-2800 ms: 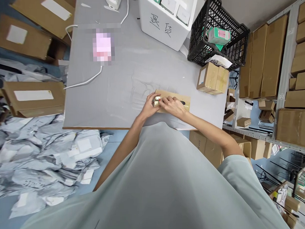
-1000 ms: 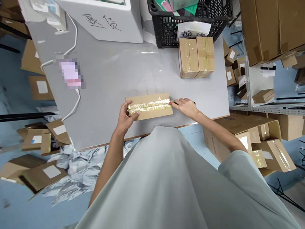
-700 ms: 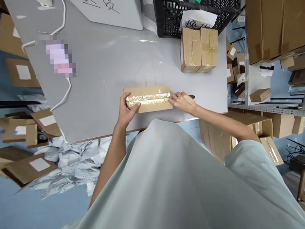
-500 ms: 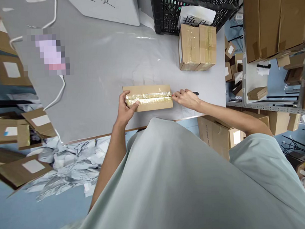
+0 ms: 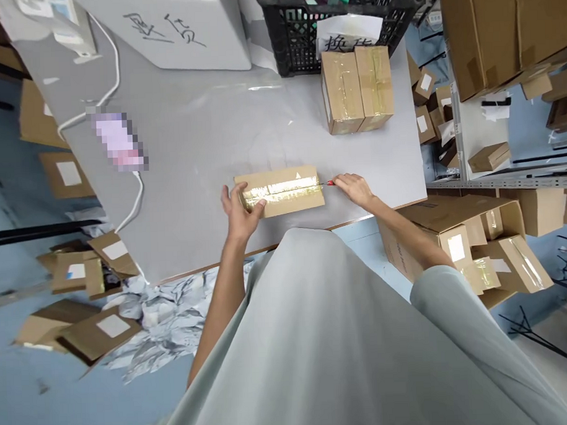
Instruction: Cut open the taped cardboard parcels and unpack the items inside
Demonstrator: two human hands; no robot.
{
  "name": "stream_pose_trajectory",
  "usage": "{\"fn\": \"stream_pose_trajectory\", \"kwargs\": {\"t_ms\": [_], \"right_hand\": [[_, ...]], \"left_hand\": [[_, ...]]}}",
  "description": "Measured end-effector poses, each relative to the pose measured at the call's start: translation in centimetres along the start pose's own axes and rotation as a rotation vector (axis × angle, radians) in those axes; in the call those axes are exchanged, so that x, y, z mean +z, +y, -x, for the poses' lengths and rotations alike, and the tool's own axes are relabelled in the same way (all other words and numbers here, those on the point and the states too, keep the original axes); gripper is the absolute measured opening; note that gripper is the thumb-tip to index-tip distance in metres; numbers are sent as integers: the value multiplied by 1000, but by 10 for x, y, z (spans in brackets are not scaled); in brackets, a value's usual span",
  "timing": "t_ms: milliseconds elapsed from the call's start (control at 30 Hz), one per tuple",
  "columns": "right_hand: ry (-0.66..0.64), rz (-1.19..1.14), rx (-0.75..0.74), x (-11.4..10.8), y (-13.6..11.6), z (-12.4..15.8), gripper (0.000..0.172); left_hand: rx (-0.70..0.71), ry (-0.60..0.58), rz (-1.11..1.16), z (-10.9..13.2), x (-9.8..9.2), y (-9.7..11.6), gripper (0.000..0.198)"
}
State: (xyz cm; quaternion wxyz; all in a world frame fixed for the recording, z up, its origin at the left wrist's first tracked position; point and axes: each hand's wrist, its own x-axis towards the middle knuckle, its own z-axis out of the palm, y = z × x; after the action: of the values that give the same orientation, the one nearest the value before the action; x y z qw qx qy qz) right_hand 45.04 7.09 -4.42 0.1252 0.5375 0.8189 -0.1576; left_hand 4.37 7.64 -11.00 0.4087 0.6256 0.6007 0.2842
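A flat brown cardboard box point(image 5: 283, 191) with a shiny strip of tape along its top lies near the front edge of the grey table point(image 5: 206, 134). My left hand point(image 5: 239, 208) grips the box's left end, thumb on top. My right hand point(image 5: 354, 188) is closed just off the box's right end, pinching a small red-tipped tool point(image 5: 328, 183) whose tip touches the tape seam at that end.
Two taped cartons point(image 5: 357, 89) stand at the back right before a black crate point(image 5: 337, 18). A white bin point(image 5: 175, 30) and a white cable point(image 5: 115, 63) lie at the back left. Cartons and crumpled grey bags point(image 5: 166, 316) litter the floor; shelves of cartons stand on the right.
My right hand has drawn back a little to the right off the box's end, so the red-tipped tool now shows. My left hand stays on the left end. The view shifted.
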Motion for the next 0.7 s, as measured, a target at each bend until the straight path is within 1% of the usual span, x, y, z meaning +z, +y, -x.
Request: {"fn": "stream_pose_trajectory", "kwargs": {"t_ms": [67, 100, 167, 233, 267, 333, 367, 400, 467, 533, 600, 667, 700], "right_hand": [[60, -43, 56, 12, -10, 4, 41], [106, -59, 75, 15, -15, 7, 41], [217, -83, 118, 18, -24, 13, 43], [322, -115, 185, 18, -32, 21, 45], [362, -139, 225, 18, -36, 25, 44], [420, -204, 299, 19, -44, 32, 41], [444, -245, 337, 19, -46, 36, 39], [470, -290, 378, 19, -48, 39, 36], [542, -398, 475, 18, -50, 45, 30], [656, -529, 590, 15, -47, 51, 22], [781, -682, 670, 9, -44, 55, 16], [843, -844, 699, 0, -43, 57, 21], [843, -922, 701, -5, -44, 58, 25]], "left_hand": [[6, 45, -102, -8, 2, 17, 85], [19, 33, -137, -13, 6, 30, 90], [91, -94, -192, -24, 24, 60, 112], [168, -272, -276, -34, 48, 91, 135], [196, -362, -335, -38, 60, 106, 144], [226, -504, -453, -42, 81, 128, 153], [234, -551, -501, -43, 89, 135, 156], [239, -583, -538, -43, 95, 140, 157], [252, -612, -582, -43, 101, 145, 157], [273, -622, -605, -42, 102, 147, 157], [302, -633, -617, -42, 98, 149, 155], [341, -630, -611, -42, 92, 153, 149], [364, -614, -596, -43, 87, 155, 147]]}}
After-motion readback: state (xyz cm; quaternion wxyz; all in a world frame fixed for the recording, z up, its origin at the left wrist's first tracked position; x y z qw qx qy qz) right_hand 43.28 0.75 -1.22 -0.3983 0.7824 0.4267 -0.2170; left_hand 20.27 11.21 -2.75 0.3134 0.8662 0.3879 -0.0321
